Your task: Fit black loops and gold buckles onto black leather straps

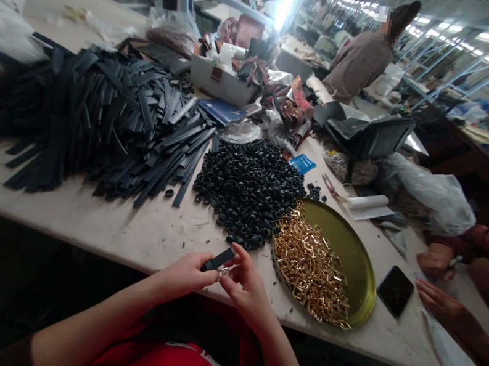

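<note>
My left hand (186, 274) and my right hand (246, 286) meet just above the near table edge. Together they pinch a short black strap piece (218, 259); a small shiny metal part (225, 271) sits between the fingertips. Right behind my hands lies a heap of black loops (248, 187). To the right stands a round brass tray (355, 251) with several gold buckles (309, 269) piled in it. A big pile of black straps (96, 114) covers the left of the table.
A co-worker's two hands (436, 284) rest at the right edge beside a black phone (395, 289) and papers. Scissors (330, 188), plastic bags, a white box (219, 82) and leather scraps crowd the back. Another person stands farther off.
</note>
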Available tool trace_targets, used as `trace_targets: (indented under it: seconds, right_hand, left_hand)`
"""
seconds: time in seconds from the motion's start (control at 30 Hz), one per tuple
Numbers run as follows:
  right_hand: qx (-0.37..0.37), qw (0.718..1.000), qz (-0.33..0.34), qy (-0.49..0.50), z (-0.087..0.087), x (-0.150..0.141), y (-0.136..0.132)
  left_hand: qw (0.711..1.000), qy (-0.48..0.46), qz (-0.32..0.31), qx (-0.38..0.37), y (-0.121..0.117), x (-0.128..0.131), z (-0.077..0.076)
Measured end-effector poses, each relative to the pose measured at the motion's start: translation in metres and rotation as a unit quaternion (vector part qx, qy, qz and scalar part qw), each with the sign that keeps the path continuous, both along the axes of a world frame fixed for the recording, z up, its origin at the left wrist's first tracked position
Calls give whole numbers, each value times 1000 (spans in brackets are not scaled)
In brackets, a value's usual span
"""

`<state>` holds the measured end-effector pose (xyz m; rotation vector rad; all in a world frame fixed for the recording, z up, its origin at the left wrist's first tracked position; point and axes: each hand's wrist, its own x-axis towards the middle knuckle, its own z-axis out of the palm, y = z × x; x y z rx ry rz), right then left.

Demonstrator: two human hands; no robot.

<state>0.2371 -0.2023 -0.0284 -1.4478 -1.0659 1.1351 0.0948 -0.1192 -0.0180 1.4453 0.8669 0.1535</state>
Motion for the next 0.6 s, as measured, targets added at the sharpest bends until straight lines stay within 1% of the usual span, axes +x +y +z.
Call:
trace_targets:
  seconds: [0.07,0.17,0.2,0.27,0.33,0.37,0.4,0.43,0.5,0.57,0.6]
  right_hand:
    - [-21,997,-5,69,-4,-1,2]
    - [-47,982,-68,170,-5,-4,5]
    - [-55,971,-97,211,-5,-6,6]
    - [-80,939,-143,301,-3,-12,8]
    - [-111,906,-162,374,-1,-20,8]
    - [-120,897,-160,393,0,-25,8]
    - [-122,895,-154,400,0,-29,6]
    - [-118,899,-148,395,1,-33,5]
    - [-97,919,-143,355,2,-39,1]
    - [-68,935,-163,306,4,-40,-2]
    - [-52,938,-182,290,4,-40,-3]
  left_hand:
    - [1000,-9,-11,0,-1,-1,1]
    - [999,-15,7,34,-1,-8,4]
    - [998,-12,13,54,-2,-11,5]
    - [995,-2,9,100,-4,-17,8]
    - [990,4,-13,141,-8,-20,12]
    - [987,7,-24,157,-10,-21,14]
    - [985,9,-31,169,-13,-22,16]
    - [983,12,-35,179,-15,-21,17]
    - [980,20,-42,193,-18,-20,19]
    - [978,32,-48,202,-21,-20,21]
    - [977,38,-51,202,-23,-20,21]
